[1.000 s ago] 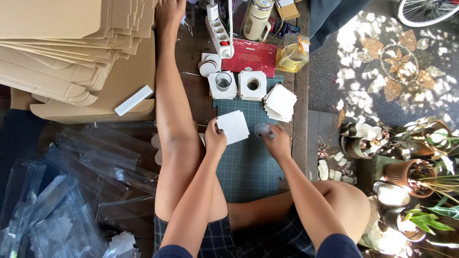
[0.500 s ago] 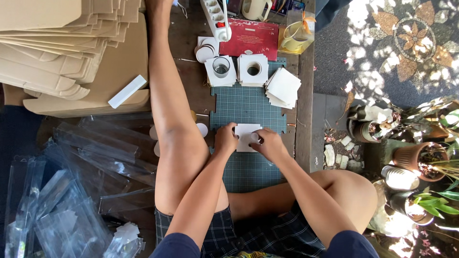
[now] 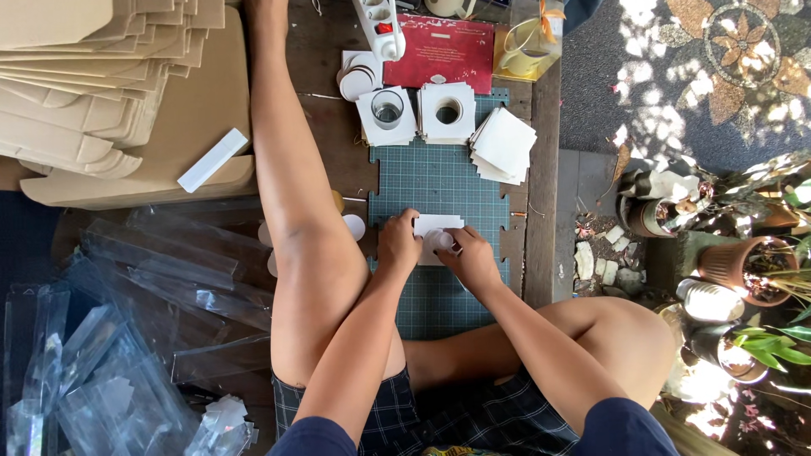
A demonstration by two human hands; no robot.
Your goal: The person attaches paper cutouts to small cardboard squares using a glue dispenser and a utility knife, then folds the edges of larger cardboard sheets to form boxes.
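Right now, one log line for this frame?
left hand on card | right hand on card | card on mat

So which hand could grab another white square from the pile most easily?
Probably the right hand: the stack of white squares lies up on its side of the green mat, while the left hand is farther away.
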